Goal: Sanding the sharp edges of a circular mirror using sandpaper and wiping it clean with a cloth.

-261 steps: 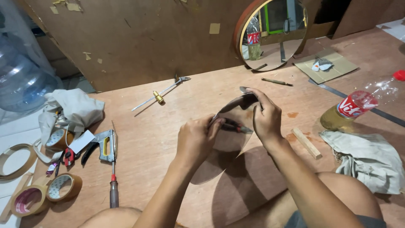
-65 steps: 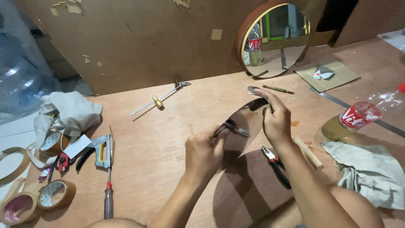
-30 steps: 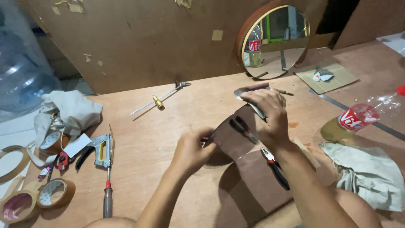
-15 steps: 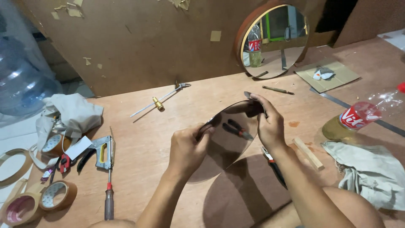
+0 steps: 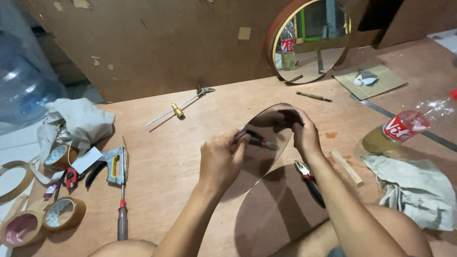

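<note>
Mirrored glass, an oval mirror piece, is held tilted above the middle of the plywood desk. The left hand grips its left edge, fingers clamped on the rim, with what looks like a small tool pinched there, though the reflection makes this hard to tell. The right hand clasps the upper right edge, fingers curled over it. Red-handled pliers lie on the desk just beside the right forearm. A staple gun and screwdriver rest near the left edge, tape rolls at the near left corner
</note>
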